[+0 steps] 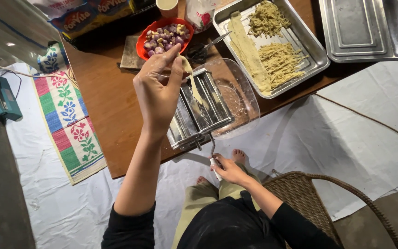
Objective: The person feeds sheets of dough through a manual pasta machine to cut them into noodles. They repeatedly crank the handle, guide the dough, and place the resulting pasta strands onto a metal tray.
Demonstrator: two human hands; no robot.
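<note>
My left hand point(156, 87) pinches the dough strip point(192, 82) above the pasta machine point(200, 109); my right hand point(229, 169) closes round the crank handle point(215, 167). Strip looks thin, probably; uneven cranking could tear it.

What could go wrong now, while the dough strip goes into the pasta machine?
The left hand pinches the thin dough strip high above the pasta machine; it might stretch or tear. The machine stands near the table edge, where the right hand grips the crank, so cranking may shift it.
</note>
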